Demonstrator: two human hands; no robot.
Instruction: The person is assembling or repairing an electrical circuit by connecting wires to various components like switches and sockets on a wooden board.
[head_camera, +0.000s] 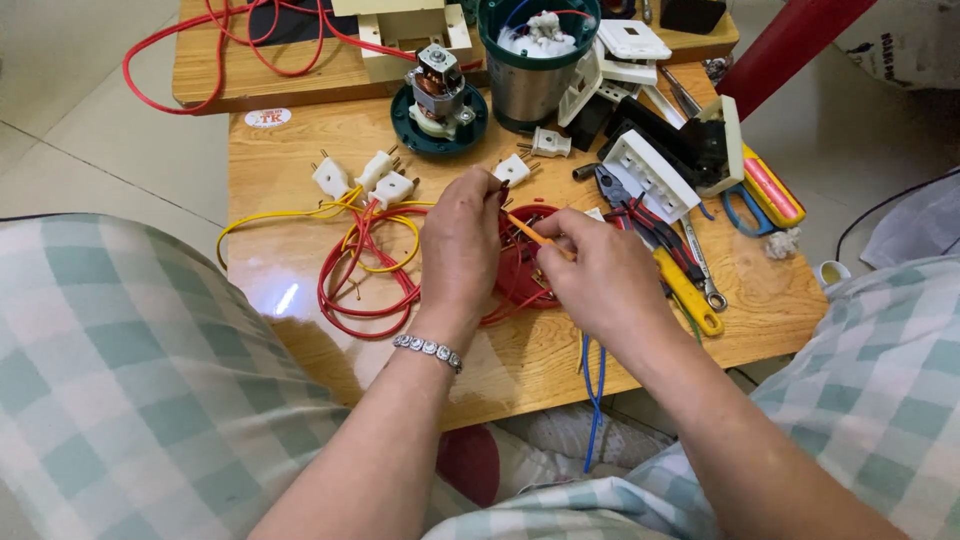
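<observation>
My left hand (460, 250) pinches a white two-pin plug (512, 170) near the middle of the low wooden table (300, 160), a beaded bracelet on its wrist. My right hand (600, 270) grips a thin orange-handled screwdriver (528, 232) whose tip points at the plug. Under both hands lies a red round plastic part (520, 270) amid red wires (355, 290). Three more white plugs (362, 178) with yellow and red leads lie to the left.
A small motor on a dark green base (438, 100) and a green-rimmed steel cup (530, 60) stand at the back. White sockets (650, 175), pliers, a yellow-handled cutter (690, 295) and a wrench lie at right. A blue wire (592, 400) hangs off the front edge.
</observation>
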